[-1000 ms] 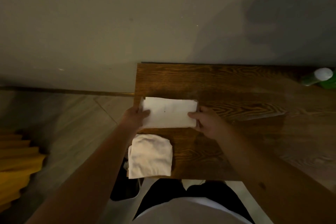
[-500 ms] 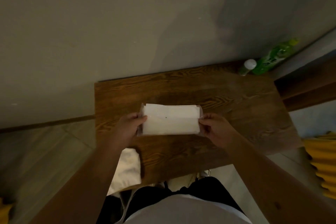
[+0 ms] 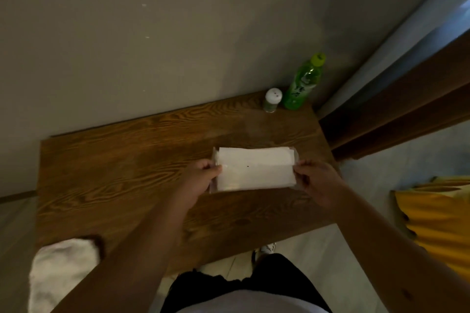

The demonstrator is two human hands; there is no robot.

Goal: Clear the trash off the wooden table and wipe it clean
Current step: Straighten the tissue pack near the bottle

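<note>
A white pack of tissues (image 3: 255, 168) in a clear wrapper is held just above the middle of the wooden table (image 3: 122, 168). My left hand (image 3: 201, 180) pinches its left end and my right hand (image 3: 315, 183) pinches its right end. A white cloth (image 3: 59, 272) lies at the table's near left corner, partly behind my left forearm. A green drink bottle (image 3: 304, 84) and a small shaker with a white lid (image 3: 272, 99) stand at the far right corner against the wall.
A grey wall runs along the table's far edge. A dark wooden frame (image 3: 396, 112) borders the right side. Something yellow (image 3: 442, 221) sits on the floor at right. My legs and a shoe (image 3: 267, 249) are at the near edge.
The view has swung right, bringing the bottle and shaker into sight. The tissue pack, held by both hands, has shifted from the table's left edge toward its middle.
</note>
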